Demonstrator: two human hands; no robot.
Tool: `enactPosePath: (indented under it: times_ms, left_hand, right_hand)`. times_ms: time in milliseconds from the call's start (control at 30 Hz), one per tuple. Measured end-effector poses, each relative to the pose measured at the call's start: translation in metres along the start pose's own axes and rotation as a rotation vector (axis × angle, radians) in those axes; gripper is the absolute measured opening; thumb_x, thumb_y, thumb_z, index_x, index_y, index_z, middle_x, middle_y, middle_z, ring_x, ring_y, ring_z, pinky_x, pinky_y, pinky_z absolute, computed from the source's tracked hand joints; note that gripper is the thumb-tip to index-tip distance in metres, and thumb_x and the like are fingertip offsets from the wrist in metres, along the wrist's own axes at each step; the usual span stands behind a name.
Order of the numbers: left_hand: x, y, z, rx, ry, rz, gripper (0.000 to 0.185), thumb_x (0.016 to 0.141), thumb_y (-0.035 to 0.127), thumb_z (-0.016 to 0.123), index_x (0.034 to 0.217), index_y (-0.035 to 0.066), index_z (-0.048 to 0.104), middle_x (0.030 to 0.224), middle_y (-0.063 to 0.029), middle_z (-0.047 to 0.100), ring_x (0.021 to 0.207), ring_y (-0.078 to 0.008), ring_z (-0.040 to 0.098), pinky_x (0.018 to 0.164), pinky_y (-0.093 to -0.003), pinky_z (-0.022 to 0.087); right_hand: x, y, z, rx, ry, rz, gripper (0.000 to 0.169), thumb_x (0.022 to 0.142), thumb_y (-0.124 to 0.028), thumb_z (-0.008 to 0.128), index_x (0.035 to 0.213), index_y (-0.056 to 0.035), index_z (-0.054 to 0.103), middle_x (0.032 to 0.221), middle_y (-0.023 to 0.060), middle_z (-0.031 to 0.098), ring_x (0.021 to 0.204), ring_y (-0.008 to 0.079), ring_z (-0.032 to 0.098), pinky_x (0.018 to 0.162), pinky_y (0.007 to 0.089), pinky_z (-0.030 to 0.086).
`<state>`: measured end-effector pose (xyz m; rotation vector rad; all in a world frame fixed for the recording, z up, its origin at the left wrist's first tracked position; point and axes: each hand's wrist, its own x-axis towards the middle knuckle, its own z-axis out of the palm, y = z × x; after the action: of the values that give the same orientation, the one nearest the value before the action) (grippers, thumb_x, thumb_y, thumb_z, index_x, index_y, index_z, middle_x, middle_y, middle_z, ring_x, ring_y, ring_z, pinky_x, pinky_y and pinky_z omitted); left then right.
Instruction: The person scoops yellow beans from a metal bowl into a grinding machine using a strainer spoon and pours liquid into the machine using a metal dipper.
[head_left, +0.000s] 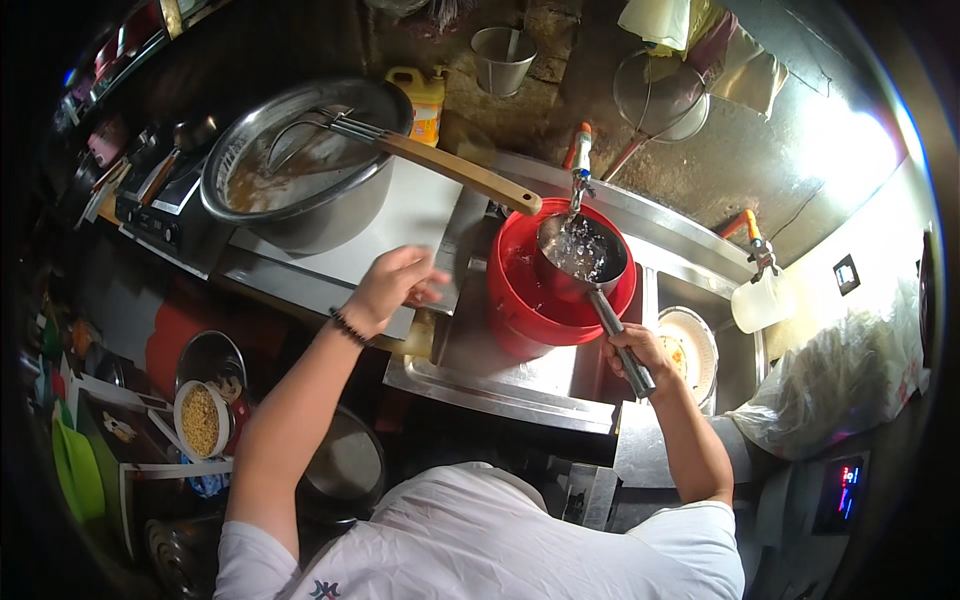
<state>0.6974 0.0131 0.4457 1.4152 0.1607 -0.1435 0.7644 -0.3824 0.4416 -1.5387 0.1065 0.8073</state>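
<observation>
My right hand (639, 351) grips the handle of a metal ladle (604, 311), whose deep round bowl sits under a running tap (581, 169). Water splashes in the bowl, which is over a red plastic bucket (504, 319) standing in a steel sink. My left hand (401, 281) is raised, empty and slightly blurred, with its fingers apart, left of the bucket. Beyond it, a large metal pot (322, 217) stands on a white board (431, 199) and holds a cloudy brownish liquid. A wire utensil with a wooden handle (465, 171) lies across the pot's rim and reaches towards the bucket.
A yellow jug (420, 105) stands behind the pot. Right of the bucket, a white strainer-like basin (705, 360) sits in the second sink bay, near another tap (761, 255). A wire strainer (664, 97) hangs on the wall. At lower left is a bowl of yellowish pieces (201, 420).
</observation>
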Motion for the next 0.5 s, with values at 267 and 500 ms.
enactPosePath:
  times_ms: [267, 500]
  left_hand:
    - [-0.126, -0.129, -0.125, -0.144, 0.384, -0.234, 0.028, 0.091, 0.031, 0.049, 0.105, 0.007, 0.051, 0.089, -0.0103, 0.064, 0.068, -0.0145, 0.061, 0.057, -0.0269, 0.047]
    - [-0.308, -0.315, -0.173, -0.36, 0.792, -0.578, 0.014, 0.084, 0.026, 0.051, 0.09, 0.013, 0.054, 0.076, -0.0091, 0.063, 0.054, -0.0151, 0.057, 0.042, -0.027, 0.043]
  right_hand:
    - [-0.047, 0.014, 0.004, 0.009, -0.031, -0.008, 0.014, 0.071, -0.011, 0.051, 0.081, -0.0015, 0.054, 0.062, 0.0091, 0.054, 0.045, 0.0155, 0.052, 0.041, 0.0255, 0.041]
    - [-0.096, 0.024, 0.049, -0.32, 0.042, -0.072, 0.016, 0.07, -0.01, 0.056, 0.082, 0.0015, 0.056, 0.055, 0.0085, 0.053, 0.037, 0.0167, 0.048, 0.035, 0.0258, 0.038]
